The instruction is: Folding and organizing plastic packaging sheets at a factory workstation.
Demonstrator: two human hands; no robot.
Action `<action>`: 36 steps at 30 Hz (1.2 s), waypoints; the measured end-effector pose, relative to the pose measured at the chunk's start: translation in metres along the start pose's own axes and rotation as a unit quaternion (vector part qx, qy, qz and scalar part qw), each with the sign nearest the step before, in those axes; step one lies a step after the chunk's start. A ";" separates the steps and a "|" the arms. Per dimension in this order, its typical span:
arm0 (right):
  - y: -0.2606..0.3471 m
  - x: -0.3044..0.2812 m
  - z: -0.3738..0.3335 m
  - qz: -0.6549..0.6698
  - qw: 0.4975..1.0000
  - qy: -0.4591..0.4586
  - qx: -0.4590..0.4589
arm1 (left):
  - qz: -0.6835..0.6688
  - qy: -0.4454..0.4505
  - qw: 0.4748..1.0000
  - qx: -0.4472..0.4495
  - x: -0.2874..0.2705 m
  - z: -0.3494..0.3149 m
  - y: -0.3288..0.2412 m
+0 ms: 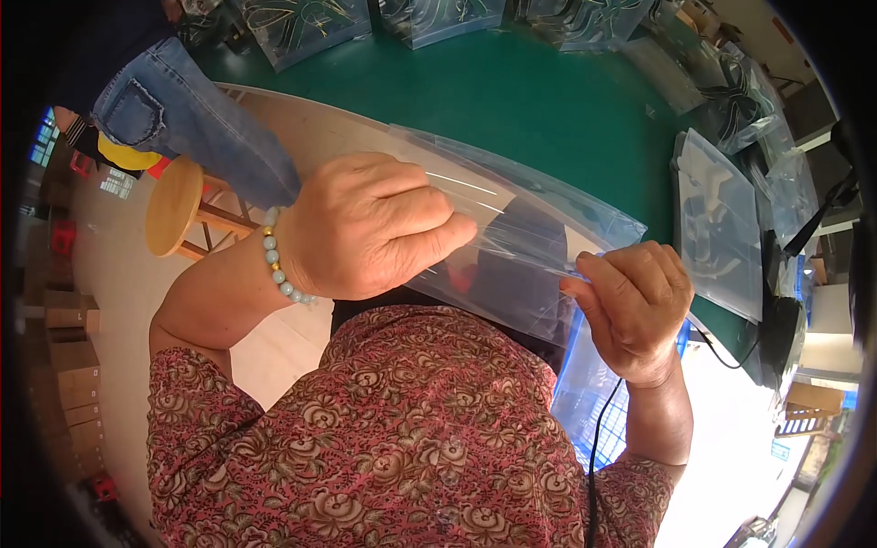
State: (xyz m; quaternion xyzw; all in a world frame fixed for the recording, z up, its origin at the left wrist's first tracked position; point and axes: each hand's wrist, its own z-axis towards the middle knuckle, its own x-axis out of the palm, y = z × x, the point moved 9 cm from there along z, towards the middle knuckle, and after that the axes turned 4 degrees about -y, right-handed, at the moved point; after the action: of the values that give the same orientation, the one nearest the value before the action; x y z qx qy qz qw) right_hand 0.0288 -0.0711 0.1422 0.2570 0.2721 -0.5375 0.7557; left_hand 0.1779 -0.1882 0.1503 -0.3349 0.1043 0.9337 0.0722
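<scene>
A clear, creased plastic sheet (521, 239), perhaps a flattened box, stretches between my two hands in front of my chest. My left hand (375, 224), with a beaded bracelet at its wrist, is closed with the thumb along the sheet's upper left part. At the sheet's right end, my right hand (639, 297) pinches the edge between thumb and fingers. Long folds run across the plastic, and light glares off it. Part of the sheet overlaps the near edge of the green table (539, 110). The palm of my left hand is hidden.
Clear boxes (306, 32) with dark and gold contents line the table's far side. A stack of clear plastic sheets (717, 224) lies at the right. Below my right hand is a blue crate (594, 402). A person in jeans (196, 119) and a wooden stool (174, 208) are at the left.
</scene>
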 end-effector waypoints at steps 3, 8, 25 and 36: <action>0.008 0.005 -0.013 -0.010 1.000 0.003 -0.017 | -0.001 0.017 1.000 0.006 0.004 -0.011 -0.009; 0.015 0.022 -0.023 0.011 0.999 0.034 -0.026 | -0.046 0.084 0.995 -0.035 0.012 -0.026 -0.012; -0.029 -0.118 0.074 -0.450 0.827 -0.155 -0.299 | 0.170 -0.018 0.985 0.027 -0.027 0.167 0.009; -0.082 -0.002 0.022 0.025 0.985 0.075 0.156 | 0.013 0.284 0.958 -0.023 0.165 0.028 0.034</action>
State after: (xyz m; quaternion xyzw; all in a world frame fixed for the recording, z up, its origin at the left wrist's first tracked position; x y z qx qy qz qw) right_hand -0.0469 -0.1085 0.1515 0.4174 0.2343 -0.5338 0.6971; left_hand 0.0276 -0.2037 0.0708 -0.5869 0.1034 0.8028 0.0194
